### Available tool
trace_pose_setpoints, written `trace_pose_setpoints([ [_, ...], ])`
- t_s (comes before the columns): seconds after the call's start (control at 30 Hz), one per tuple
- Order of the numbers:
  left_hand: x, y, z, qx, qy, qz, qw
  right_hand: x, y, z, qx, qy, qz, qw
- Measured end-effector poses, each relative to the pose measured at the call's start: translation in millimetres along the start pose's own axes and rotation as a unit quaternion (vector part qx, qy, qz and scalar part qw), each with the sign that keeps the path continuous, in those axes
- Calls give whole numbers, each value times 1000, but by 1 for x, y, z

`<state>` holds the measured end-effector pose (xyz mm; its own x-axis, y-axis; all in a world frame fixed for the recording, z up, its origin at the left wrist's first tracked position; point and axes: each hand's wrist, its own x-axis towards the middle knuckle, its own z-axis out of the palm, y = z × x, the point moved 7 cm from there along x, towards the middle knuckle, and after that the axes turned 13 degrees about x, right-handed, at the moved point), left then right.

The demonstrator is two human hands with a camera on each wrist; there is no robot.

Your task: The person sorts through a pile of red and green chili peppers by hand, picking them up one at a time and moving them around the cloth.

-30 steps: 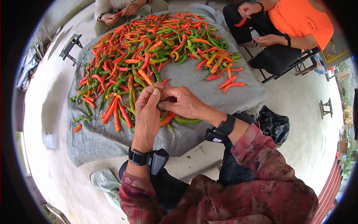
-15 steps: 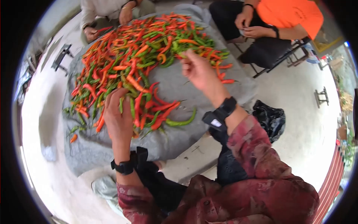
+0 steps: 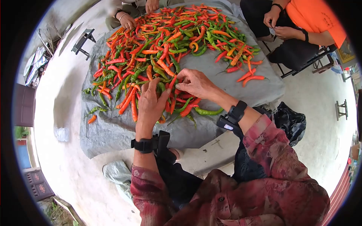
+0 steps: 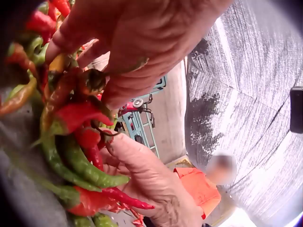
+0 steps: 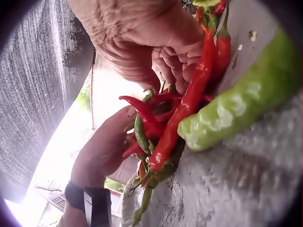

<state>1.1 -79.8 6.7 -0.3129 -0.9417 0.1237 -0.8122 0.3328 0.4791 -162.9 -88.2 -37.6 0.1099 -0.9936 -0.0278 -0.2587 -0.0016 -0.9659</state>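
Note:
Red, orange and green chili peppers (image 3: 166, 49) lie heaped on a grey cloth (image 3: 113, 137). In the head view my left hand (image 3: 150, 103) is over the near part of the heap, fingers and thumb spread apart among the peppers. Close beside it, my right hand (image 3: 196, 83) reaches in with bent fingers, its fingertips right at a red chili pepper (image 3: 172, 81). I cannot tell whether they pinch it. In the right wrist view a long red chili (image 5: 182, 111) crosses before those curled fingers, and a thick green pepper (image 5: 236, 111) lies nearer the camera.
Across the heap, another person's hand (image 3: 127, 21) reaches to the peppers. A person in an orange shirt (image 3: 316, 19) sits at the right. A black plastic bag (image 3: 290, 122) lies beside my knee, and a small stool (image 3: 83, 43) stands at the left.
My hands were together around a stem, then parted, the right reaching out over the far peppers. Now the right has come back beside the left at the near heap.

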Motion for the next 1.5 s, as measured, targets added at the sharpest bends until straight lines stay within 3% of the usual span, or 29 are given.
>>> trace_pose_setpoints([
  [0.13, 1, 1, 0, -57, 50, 30, 997, -4, -9, 1, 48, -14, -28, 998],
  [0.23, -1, 10, 1, -164, 10, 33, 986, -8, -12, -3, 100, -30, -38, 994],
  [0.3, -2, 10, 15, -249, -18, 13, 968, -11, 5, -8, 253, -19, 106, 961],
  [0.37, -2, 26, 19, -330, -20, 53, 942, -14, 5, -14, 282, -6, 118, 952],
  [0.4, -2, 35, 14, -276, -9, 85, 957, -15, 6, -16, 315, 4, 131, 940],
  [0.43, -1, 38, 16, -278, -9, 85, 957, -16, 6, -19, 313, 4, 133, 940],
  [0.5, 2, 39, 17, -413, -5, 70, 908, -16, 6, -25, 278, -25, 135, 951],
  [0.53, 3, 36, 16, -429, -17, 29, 903, -16, 7, -29, 278, -24, 137, 951],
  [0.6, 8, 26, 14, -421, -4, 8, 907, -13, -4, -46, 260, 10, 51, 964],
  [0.7, 11, 16, 9, -406, 37, -12, 913, -16, -10, -60, 278, 6, 31, 960],
  [0.77, 11, 13, 1, -377, 91, -6, 922, -17, -9, -63, 315, -4, 36, 948],
  [0.9, 8, 13, -2, -330, 98, -52, 938, -21, -14, -62, 400, -30, 43, 915],
  [1.0, 6, 24, -1, -385, 68, -36, 920, -21, -15, -63, 435, -55, 56, 897],
  [1.1, 7, 22, -2, -360, 57, -40, 930, -19, -7, -62, 396, -45, 77, 914],
  [1.2, 5, 17, -20, -306, 131, -25, 943, -16, -3, -76, 410, 7, 64, 910],
  [1.23, 5, 11, -27, -361, 139, -36, 921, -16, 0, -81, 411, 7, 67, 909],
  [1.3, 4, 7, -37, -415, 149, -47, 896, -13, 1, -112, 489, 117, 6, 865],
  [1.33, 3, 4, -40, -467, 155, -61, 868, -13, 2, -116, 488, 115, 5, 865],
  [1.4, 3, -6, -37, -576, 132, -73, 804, -19, 21, -132, 639, 271, 15, 720],
  [1.43, 4, -11, -36, -576, 133, -74, 803, -19, 24, -126, 639, 270, 17, 720],
  [1.5, 8, -13, -23, -689, 74, -72, 718, -14, 19, -100, 430, 164, 47, 887],
])
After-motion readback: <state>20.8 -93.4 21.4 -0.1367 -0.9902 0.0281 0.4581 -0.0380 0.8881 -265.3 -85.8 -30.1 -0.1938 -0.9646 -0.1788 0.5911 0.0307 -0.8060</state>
